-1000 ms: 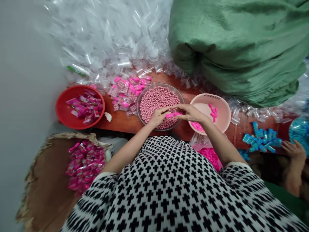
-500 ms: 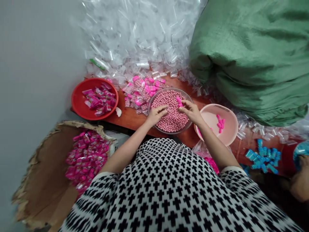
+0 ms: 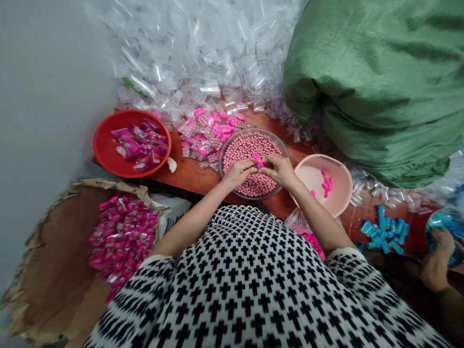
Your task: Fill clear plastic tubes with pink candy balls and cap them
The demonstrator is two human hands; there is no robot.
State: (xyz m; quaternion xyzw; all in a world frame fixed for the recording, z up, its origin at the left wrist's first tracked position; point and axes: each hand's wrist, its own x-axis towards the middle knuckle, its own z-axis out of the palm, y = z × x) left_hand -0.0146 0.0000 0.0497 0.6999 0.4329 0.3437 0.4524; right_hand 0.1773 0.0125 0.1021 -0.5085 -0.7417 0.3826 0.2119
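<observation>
Above the bowl (image 3: 284, 147) of pink beads (image 3: 250, 145), my right hand (image 3: 282, 170) pinches a pink cap-like piece (image 3: 257, 159); my left hand (image 3: 237, 174) meets it, whether gripping I cannot tell. Light, steady fingertip pressure probably serves best.

A bulging, creased green sack (image 3: 373, 96) is noted at upper right. At left, shiny pink packets (image 3: 139, 142) are contained in a red basin (image 3: 102, 157); a small white scrap (image 3: 171, 165) is observed just beside its rim. Below, a ragged-edged cardboard box (image 3: 47, 261) is part-filled with similar packets. Blue pieces (image 3: 387, 232) are heaped loosely at right. The left side is bounded by a grey wall (image 3: 43, 96).
</observation>
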